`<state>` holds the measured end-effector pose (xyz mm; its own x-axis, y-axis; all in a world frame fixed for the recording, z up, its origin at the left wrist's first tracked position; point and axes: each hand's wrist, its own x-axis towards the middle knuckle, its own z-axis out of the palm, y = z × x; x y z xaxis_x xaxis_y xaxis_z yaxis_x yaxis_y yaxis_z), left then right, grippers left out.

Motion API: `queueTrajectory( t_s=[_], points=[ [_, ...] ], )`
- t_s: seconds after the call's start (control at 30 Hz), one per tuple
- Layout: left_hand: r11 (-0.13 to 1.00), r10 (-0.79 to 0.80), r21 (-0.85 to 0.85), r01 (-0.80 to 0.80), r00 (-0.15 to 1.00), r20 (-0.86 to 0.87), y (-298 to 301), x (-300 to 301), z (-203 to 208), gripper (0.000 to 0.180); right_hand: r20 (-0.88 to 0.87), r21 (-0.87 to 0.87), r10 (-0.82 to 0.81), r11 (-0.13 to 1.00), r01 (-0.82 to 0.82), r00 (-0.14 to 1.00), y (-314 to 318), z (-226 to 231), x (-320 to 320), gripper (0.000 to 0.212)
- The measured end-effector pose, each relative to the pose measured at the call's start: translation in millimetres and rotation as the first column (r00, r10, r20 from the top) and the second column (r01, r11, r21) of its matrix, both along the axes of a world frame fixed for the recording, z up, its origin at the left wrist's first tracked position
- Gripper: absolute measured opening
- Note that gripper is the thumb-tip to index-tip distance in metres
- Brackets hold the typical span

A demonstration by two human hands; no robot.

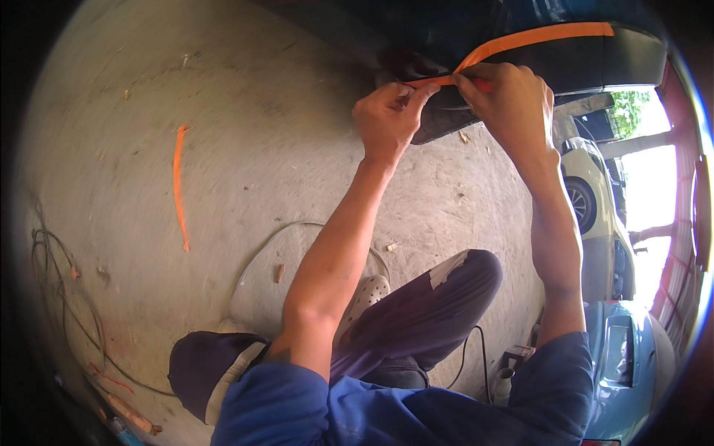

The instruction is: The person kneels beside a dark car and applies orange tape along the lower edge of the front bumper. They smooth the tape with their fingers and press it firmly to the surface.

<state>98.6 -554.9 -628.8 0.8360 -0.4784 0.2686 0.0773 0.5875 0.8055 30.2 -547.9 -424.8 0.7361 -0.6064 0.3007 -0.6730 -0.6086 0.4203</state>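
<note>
A strip of orange masking tape point(539, 36) curves along the edge of a dark car body panel point(632, 59) at the top of the view. Its left end runs down to both hands. My left hand point(387, 123) pinches the tape's free end between thumb and forefinger. Close beside it on the right, my right hand point(513, 100) has its fingertips closed on the tape where it bends. A small red-orange bit shows under the right fingers; I cannot make out what it is.
A loose orange tape strip point(178, 182) lies on the concrete floor point(149, 297) at left. Dark cable point(97, 334) loops at lower left. My bent knee point(480, 275) is below the hands. A light-coloured car point(595, 193) and a blue car point(621, 372) stand at right.
</note>
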Motion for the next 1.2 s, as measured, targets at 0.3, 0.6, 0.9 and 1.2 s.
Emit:
queueTrajectory(
  t_s=[0.3,0.6,0.9,1.2],
  points=[
    [0.999,0.006,-0.032,-0.009,0.996,-0.085,-6,-6,7,0.026,-0.034,-0.008,0.062,0.998,-0.062,0.998,13,-2,-7,0.024],
    [0.987,-0.16,-0.078,0.144,0.946,-0.282,1,-5,16,0.022,-0.121,-0.112,0.121,0.985,-0.135,0.985,4,-2,-8,0.021],
    [0.983,-0.183,-0.076,0.168,0.936,-0.3,2,-5,17,0.024,-0.101,-0.039,-0.012,0.999,0.008,0.995,2,6,1,0.026],
    [0.989,-0.147,-0.035,0.143,0.955,-0.257,0,-5,14,0.028,-0.071,-0.038,0.065,0.997,-0.068,0.995,-4,6,0,0.024]
  ],
)
